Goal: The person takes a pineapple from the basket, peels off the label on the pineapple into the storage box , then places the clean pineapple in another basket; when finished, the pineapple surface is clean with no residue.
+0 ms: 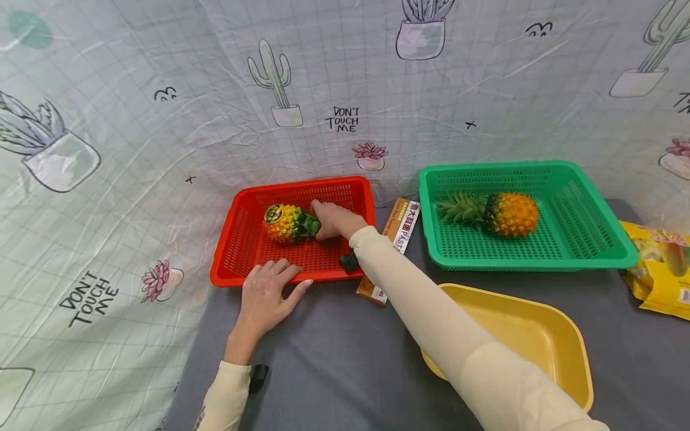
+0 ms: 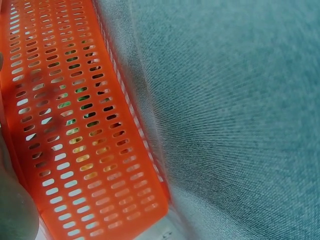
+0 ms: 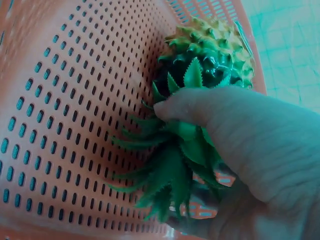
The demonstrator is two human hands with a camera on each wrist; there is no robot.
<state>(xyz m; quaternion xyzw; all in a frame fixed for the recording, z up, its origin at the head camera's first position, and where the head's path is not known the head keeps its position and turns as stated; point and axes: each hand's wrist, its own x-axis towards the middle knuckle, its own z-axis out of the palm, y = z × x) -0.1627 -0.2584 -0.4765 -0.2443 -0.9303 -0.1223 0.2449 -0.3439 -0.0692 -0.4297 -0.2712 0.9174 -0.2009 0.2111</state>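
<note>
In the red basket (image 1: 293, 276) lies a yellow-orange pineapple (image 1: 280, 224) with a round label on its end and its green crown toward the right. My right hand (image 1: 335, 220) reaches in and grips the crown, thumb across the leaves (image 3: 172, 165) near the fruit. Other fingers are partly hidden behind the leaves. My left hand (image 1: 266, 296) holds the basket's near rim, fingers hooked over it and thumb along the outside. In the left wrist view, finger shadows show through the slotted wall (image 2: 80, 145).
A green basket (image 1: 533, 263) at the right holds another pineapple (image 1: 512, 214). Between the baskets lies a pasta box (image 1: 401, 224), partly under my right sleeve. A yellow tray (image 1: 539, 335) sits nearer, with a yellow packet (image 1: 663, 269) far right. A printed cloth (image 1: 323, 72) hangs behind.
</note>
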